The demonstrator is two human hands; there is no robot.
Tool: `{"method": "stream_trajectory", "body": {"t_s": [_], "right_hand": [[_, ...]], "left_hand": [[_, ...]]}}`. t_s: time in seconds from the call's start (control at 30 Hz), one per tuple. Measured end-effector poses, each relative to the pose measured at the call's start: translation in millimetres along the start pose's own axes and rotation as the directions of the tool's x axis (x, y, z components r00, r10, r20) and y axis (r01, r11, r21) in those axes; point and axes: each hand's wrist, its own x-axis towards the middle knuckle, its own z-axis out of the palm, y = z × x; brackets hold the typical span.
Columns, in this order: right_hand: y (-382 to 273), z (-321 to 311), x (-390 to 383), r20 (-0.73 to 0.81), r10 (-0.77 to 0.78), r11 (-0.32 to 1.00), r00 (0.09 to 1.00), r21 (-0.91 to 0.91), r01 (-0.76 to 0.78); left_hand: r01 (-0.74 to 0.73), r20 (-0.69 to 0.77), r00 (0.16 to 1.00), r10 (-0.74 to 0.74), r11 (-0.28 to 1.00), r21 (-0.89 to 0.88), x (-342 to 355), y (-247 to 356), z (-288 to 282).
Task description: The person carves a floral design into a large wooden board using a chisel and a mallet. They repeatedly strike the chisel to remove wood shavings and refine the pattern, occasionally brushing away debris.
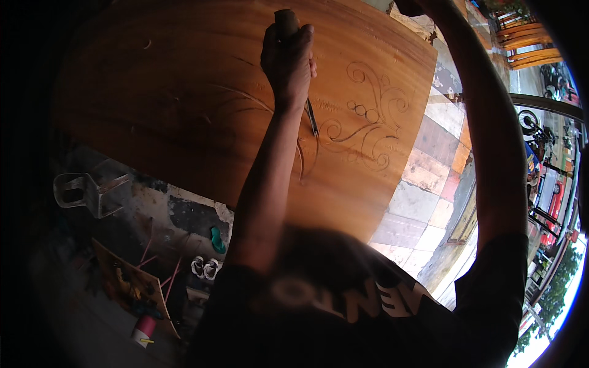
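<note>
My left hand [288, 67] is closed around a wood carving chisel [312, 116]. Its thick, dark handle rises above my fist, and its narrow blade comes out below, the tip down by the carved lines. Beneath lies a broad brown wooden panel [325, 205] with carved scrolls, curls and small circles [363, 111] toward its right side. My right arm reaches up past the panel's right edge. At the top edge of the picture my right hand [412, 6] is dark and mostly cut off, so its fingers and anything in them are hidden.
Patchwork tiles [417, 190] cover the floor right of the panel. At lower left are a plastic chair [92, 195], a pair of shoes [204, 268], a green slipper [218, 240] and a small table [132, 279] with things on it. A motorcycle [532, 126] stands far right.
</note>
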Motion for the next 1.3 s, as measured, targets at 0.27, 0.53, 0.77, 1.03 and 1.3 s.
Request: {"method": "stream_trajectory", "body": {"t_s": [0.27,0.53,0.77,1.03,1.3], "right_hand": [[-15,-19,-19,0.647,0.066,0.866,0.76,-0.415,0.279],[-18,3,-41,0.536,-0.076,0.819,0.841,-0.447,0.36],[6,-51,-10,0.136,-0.078,0.944,0.988,-0.309,0.117],[-37,-18,-32,0.71,0.257,0.787,0.655,-0.547,0.285],[-2,-1,-43,0.144,0.117,0.968,0.983,-0.237,-0.081]], "left_hand": [[-0.014,0.063,0.998,0.016,0.999,-0.031,-4,-2,-5],[0.061,0.015,0.998,-0.063,0.996,0.07,-5,0,-2],[0.035,0.107,0.993,-0.042,0.997,0.066,-14,2,15],[0.069,0.035,0.997,-0.073,0.992,0.109,-6,-4,-1],[0.112,0.087,0.988,-0.124,0.984,0.136,-5,-8,5]]}}
